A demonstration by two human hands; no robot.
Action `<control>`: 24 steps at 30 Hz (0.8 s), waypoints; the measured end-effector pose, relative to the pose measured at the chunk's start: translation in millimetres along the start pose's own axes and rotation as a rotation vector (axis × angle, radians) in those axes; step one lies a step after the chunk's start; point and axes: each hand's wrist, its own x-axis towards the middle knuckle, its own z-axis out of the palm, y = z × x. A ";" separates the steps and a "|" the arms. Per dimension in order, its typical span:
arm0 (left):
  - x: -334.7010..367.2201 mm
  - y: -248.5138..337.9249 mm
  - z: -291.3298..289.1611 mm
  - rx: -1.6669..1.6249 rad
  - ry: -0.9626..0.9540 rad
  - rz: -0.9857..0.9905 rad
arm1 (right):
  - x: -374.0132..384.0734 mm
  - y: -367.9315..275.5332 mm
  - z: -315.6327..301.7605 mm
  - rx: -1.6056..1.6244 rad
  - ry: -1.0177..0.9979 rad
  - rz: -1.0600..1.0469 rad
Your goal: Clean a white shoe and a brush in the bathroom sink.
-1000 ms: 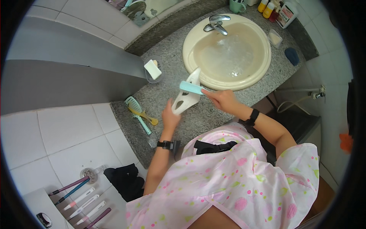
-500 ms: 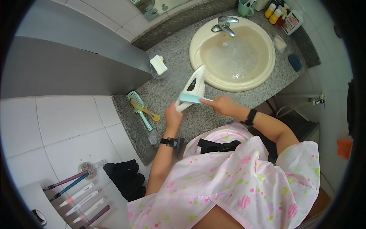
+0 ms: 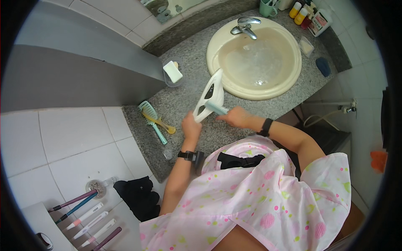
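My left hand (image 3: 191, 125) grips the lower end of a white pointed shoe (image 3: 215, 85) with dark openings. The shoe is tilted, and its tip reaches the near left rim of the cream washbasin (image 3: 217, 39). My right hand (image 3: 236, 116) is closed around a pale blue brush (image 3: 216, 107), its head against the side of the shoe. The bristles cannot be made out. Cloudy, foamy water (image 3: 260, 67) stands in the basin below the chrome tap (image 3: 246, 27).
To the left on the granite counter (image 3: 180, 102) lie a green hairbrush (image 3: 155, 125), a yellow comb-like piece (image 3: 167, 127) and white soap in a clear dish (image 3: 173, 72). Bottles (image 3: 300, 16), a green cup (image 3: 268, 7) and a dark blue pad (image 3: 323, 67) are at the right. A grey panel (image 3: 83, 79) stands left.
The brush has turned in my right hand and slid slightly along the shoe, its head now angled down to the right. My right hand has shifted a little left; my left keeps its grip.
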 end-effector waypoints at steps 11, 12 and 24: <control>-0.1 2.3 1.0 -0.017 -0.032 -0.039 | -5.1 -26.9 -48.9 0.225 0.021 0.088; -0.6 1.7 2.0 -0.015 -0.007 -0.018 | 3.7 -29.8 -36.3 0.248 0.015 0.002; 2.2 1.6 5.1 0.026 -0.031 -0.029 | 21.4 -26.2 -13.2 0.280 0.200 0.091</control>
